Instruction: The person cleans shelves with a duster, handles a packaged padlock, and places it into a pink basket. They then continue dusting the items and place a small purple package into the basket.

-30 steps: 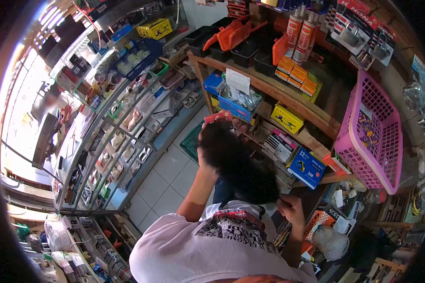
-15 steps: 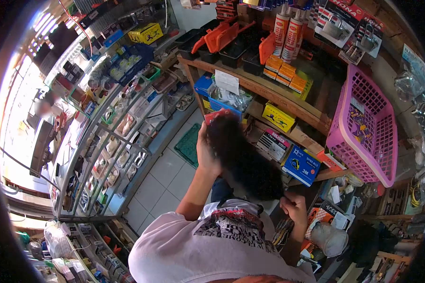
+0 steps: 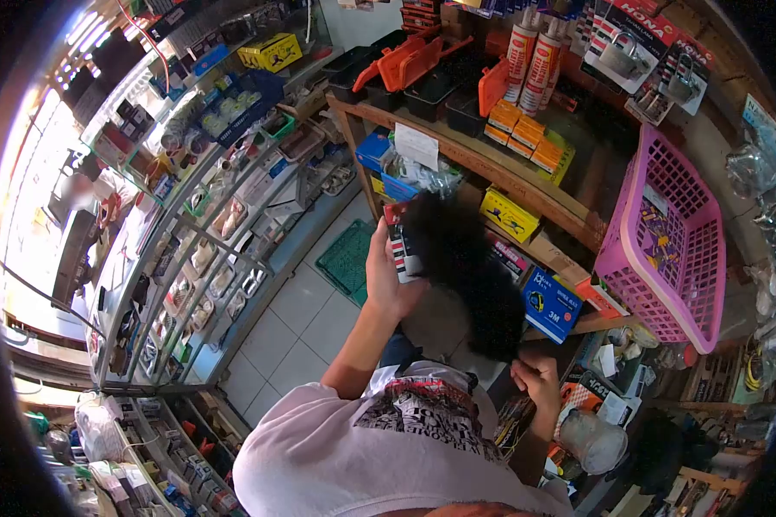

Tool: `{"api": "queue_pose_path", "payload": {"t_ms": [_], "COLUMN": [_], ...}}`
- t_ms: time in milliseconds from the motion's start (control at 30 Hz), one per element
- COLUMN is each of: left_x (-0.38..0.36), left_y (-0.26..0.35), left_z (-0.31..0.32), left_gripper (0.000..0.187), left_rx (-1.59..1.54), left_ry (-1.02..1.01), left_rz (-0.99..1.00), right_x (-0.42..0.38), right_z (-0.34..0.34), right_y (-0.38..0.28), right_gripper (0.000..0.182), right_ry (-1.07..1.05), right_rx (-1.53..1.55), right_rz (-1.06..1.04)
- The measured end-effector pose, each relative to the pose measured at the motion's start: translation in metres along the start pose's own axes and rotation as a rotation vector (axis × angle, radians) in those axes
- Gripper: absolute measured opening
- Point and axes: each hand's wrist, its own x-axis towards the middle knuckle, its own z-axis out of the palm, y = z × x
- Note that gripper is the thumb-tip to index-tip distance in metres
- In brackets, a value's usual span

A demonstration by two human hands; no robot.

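My left hand (image 3: 386, 280) is closed around a carded pack (image 3: 400, 250) with a red top and black-and-white stripes. Its print resembles the hanging padlock cards (image 3: 621, 53), but the black duster hides part of it. My right hand (image 3: 537, 379) is curled into a grip at the lower end of a fluffy black feather duster (image 3: 470, 276). The duster's handle is not visible. Its upper end lies beside and against the pack's right edge. Behind the duster are a yellow box (image 3: 509, 215) and a blue 3M box (image 3: 550, 303) on a lower shelf.
A pink basket (image 3: 634, 233) stands at the right on the wooden shelf (image 3: 466, 155). Black bins (image 3: 427, 96) and sealant tubes (image 3: 535, 69) occupy its top. At the left runs a railed glass counter (image 3: 190, 250); a person (image 3: 103, 194) is beyond it. A green crate (image 3: 349, 258) lies on the floor.
The duster has shifted slightly right off the pack, so more of the pack's striped front shows. My left hand has turned slightly and sits a little lower.
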Motion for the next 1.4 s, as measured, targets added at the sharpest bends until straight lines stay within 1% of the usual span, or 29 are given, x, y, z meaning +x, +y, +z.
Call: {"api": "queue_pose_path", "payload": {"t_ms": [33, 67, 133, 167, 267, 367, 400, 467, 500, 567, 600, 633, 667, 700, 767, 800, 900, 933, 1000, 1033, 1067, 1167, 1200, 1300, 1367, 1400], "left_x": [-0.002, 0.001, 0.007, 0.006, -0.002, 0.006, 0.0, -0.002, -0.003, -0.002, -0.005, -0.006, 0.001, 0.001, -0.001, -0.008, -0.005, -0.005, -0.009, -0.012, -0.015, -0.017, -0.017, -0.016, -0.016, -0.015], "left_y": [-0.003, -0.007, -0.015, -0.016, -0.016, -0.019, -0.017, -0.024, -0.026, -0.027, -0.024, -0.023, -0.025, -0.027, -0.03, -0.028, -0.023, -0.027, -0.026, -0.024, -0.018, -0.023, -0.027, -0.019, -0.025, -0.023], "left_z": [0.008, 0.003, -0.007, -0.009, 0.006, -0.006, 0.004, -0.005, -0.007, -0.006, 0.005, 0.011, -0.006, -0.01, -0.013, 0.005, -0.005, 0.003, 0.003, 0.002, -0.006, -0.006, 0.001, 0.001, 0.005, -0.004], "left_gripper": [0.046, 0.046, 0.047, 0.047, 0.047, 0.048, 0.05, 0.051, 0.052, 0.053, 0.054, 0.054, 0.053, 0.053, 0.051, 0.049, 0.048, 0.048, 0.049, 0.049, 0.049, 0.05, 0.05, 0.047, 0.047, 0.046], "left_rx": [0.017, -0.019, -0.087, -0.058, 0.029, -0.05, 0.016, -0.604, -0.914, -0.757, -0.293, 0.17, 0.111, 0.09, 0.047, -0.106, 0.08, 0.039, 0.116, 0.156, 0.141, 0.04, -0.089, 0.124, -0.006, -0.293], "left_ry": [-0.009, -0.1, -0.281, -0.222, -0.057, -0.082, 0.054, 0.007, -0.015, -0.005, 0.025, 0.055, -0.011, -0.098, -0.271, -0.325, 0.007, -0.037, 0.017, 0.044, 0.0, -0.057, -0.074, 0.108, -0.057, -0.131], "left_rz": [0.009, 0.054, 0.141, 0.129, 0.094, -0.053, -0.075, -0.232, -0.309, -0.309, -0.224, -0.134, -0.14, -0.142, -0.142, -0.125, -0.129, -0.053, -0.056, -0.054, -0.201, -0.091, -0.102, -0.11, -0.041, -0.166], "right_x": [0.0, -0.001, -0.002, -0.003, -0.007, -0.01, -0.011, -0.015, -0.016, -0.021, -0.019, -0.021, -0.023, -0.024, -0.027, -0.025, -0.023, -0.023, -0.023, -0.021, -0.02, -0.019, -0.019, -0.019, -0.019, -0.019], "right_z": [-0.004, -0.006, -0.005, -0.005, -0.011, -0.009, -0.01, -0.013, -0.012, -0.008, -0.012, -0.014, -0.016, -0.018, -0.013, -0.011, -0.014, -0.015, -0.015, -0.015, -0.014, -0.011, -0.01, -0.01, -0.015, -0.013], "right_y": [0.002, 0.003, 0.0, -0.001, -0.003, 0.006, 0.004, -0.002, -0.004, -0.005, -0.004, -0.002, 0.0, 0.002, -0.001, -0.004, -0.006, -0.006, -0.007, -0.007, -0.007, -0.007, -0.007, -0.003, 0.002, 0.0], "right_gripper": [0.021, 0.021, 0.021, 0.021, 0.022, 0.023, 0.023, 0.024, 0.024, 0.023, 0.019, 0.019, 0.018, 0.018, 0.018, 0.019, 0.019, 0.019, 0.019, 0.019, 0.019, 0.019, 0.019, 0.018, 0.019, 0.02], "right_ry": [-0.047, -0.092, 0.029, 0.087, -0.074, 0.094, 0.057, -0.019, 0.015, 0.084, 0.056, 0.008, -0.04, -0.088, -0.005, 0.035, -0.047, -0.023, 0.021, 0.009, -0.004, 0.001, 0.011, 0.013, -0.057, -0.09], "right_rx": [0.017, 0.035, -0.005, -0.025, -0.04, -0.028, -0.021, -0.011, -0.006, 0.01, -0.091, -0.056, -0.023, 0.008, 0.0, -0.003, -0.04, -0.022, 0.017, -0.011, -0.036, -0.025, -0.006, -0.013, -0.029, -0.036], "right_rz": [-0.015, -0.031, -0.011, -0.002, 0.008, -0.033, -0.029, -0.021, -0.021, -0.02, -0.05, -0.029, -0.008, 0.012, -0.025, -0.046, 0.019, 0.043, 0.093, 0.075, 0.058, 0.026, 0.018, 0.042, -0.013, -0.042]}}
